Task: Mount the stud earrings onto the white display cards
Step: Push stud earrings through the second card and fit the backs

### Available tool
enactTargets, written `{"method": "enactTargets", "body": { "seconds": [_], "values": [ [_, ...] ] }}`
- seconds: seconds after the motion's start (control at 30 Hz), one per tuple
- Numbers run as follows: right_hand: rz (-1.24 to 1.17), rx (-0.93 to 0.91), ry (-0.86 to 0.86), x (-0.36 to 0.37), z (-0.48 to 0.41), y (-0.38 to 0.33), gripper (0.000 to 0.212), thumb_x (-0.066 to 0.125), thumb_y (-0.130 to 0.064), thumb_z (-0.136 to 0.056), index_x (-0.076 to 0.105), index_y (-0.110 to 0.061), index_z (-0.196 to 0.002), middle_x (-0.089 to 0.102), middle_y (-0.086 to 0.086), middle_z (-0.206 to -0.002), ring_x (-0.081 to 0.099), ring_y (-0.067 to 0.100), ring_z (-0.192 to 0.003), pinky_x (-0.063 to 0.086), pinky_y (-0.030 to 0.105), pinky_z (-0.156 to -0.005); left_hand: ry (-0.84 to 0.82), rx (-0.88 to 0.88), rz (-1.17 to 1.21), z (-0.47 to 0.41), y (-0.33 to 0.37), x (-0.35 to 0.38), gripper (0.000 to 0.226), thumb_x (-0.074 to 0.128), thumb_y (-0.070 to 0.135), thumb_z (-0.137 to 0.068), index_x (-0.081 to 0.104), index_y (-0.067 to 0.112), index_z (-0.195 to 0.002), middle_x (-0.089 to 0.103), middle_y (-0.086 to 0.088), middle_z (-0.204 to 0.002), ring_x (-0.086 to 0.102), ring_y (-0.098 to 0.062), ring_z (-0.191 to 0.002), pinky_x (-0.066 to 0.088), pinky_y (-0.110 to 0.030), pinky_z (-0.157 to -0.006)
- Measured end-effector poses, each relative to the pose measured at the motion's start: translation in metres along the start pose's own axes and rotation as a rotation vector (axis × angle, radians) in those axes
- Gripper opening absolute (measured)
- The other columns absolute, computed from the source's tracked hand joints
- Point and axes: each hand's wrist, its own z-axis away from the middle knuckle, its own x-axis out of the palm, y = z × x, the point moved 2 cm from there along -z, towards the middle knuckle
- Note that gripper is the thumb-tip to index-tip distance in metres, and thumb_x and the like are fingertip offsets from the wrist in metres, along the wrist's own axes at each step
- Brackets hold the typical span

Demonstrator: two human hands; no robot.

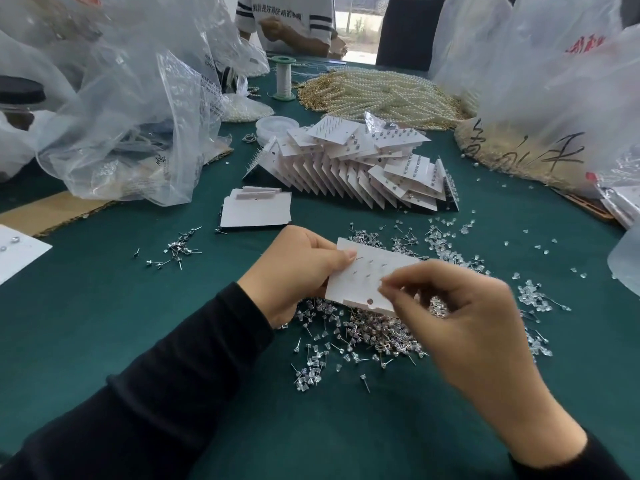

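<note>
1. Surface point(104, 323): plain dark teal-green.
2. Card point(374, 271) and stack point(346, 168): plain white.
3. Studs point(363, 334): silver.
4. Backs point(446, 251): clear.
5. Sleeve point(156, 393): black.
6. Pearls point(381, 95): cream, with gold along the edges.
7. Spool point(284, 77): pale green, with white thread.
8. Left bag point(138, 98): clear. Right bag point(554, 81): milky, with red print and black brushed characters.
9. Cardboard point(52, 213): brown.
10. Shirt point(284, 19): white, with dark stripes and black characters.

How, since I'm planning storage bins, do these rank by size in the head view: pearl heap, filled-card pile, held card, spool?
1. filled-card pile
2. pearl heap, farther away, so unsure
3. held card
4. spool
</note>
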Motion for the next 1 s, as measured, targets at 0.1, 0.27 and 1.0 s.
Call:
{"method": "enactTargets", "body": {
  "seconds": [0.1, 0.27, 1.0],
  "values": [
    [0.149, -0.063, 0.197, -0.002, -0.005, 0.001, 0.009, 0.077, -0.006, -0.072, 0.072, -0.012, -0.077, 0.066, -0.005, -0.076, 0.06, 0.004, -0.073, 0.045, 0.013, -0.069, -0.01, 0.096, -0.077, 0.005, 0.0, 0.006, 0.025, 0.061, 0.01, -0.085, 0.066, -0.009, -0.069, 0.062, -0.021, -0.073, 0.052, -0.023, -0.065, 0.042, -0.032, -0.064],
    [0.142, -0.048, 0.206, 0.009, -0.006, 0.007, 0.008, 0.075, 0.0, -0.072, 0.073, -0.007, -0.074, 0.064, -0.001, -0.076, 0.057, 0.004, -0.069, 0.042, 0.01, -0.064, -0.059, 0.202, -0.138, 0.011, -0.001, 0.011, 0.031, 0.06, 0.014, -0.086, 0.064, -0.015, -0.075, 0.059, -0.039, -0.075, 0.044, -0.024, -0.068, 0.036, -0.036, -0.066],
    [0.135, -0.012, 0.164, 0.013, -0.006, 0.007, 0.01, 0.076, -0.001, -0.071, 0.074, -0.01, -0.075, 0.065, -0.006, -0.076, 0.06, 0.006, -0.073, 0.044, 0.009, -0.068, 0.001, 0.335, -0.354, 0.017, 0.004, 0.013, 0.04, 0.058, 0.016, -0.087, 0.054, -0.017, -0.064, 0.035, -0.009, -0.056, 0.028, -0.017, -0.054, 0.023, -0.027, -0.052]
  ]
}}
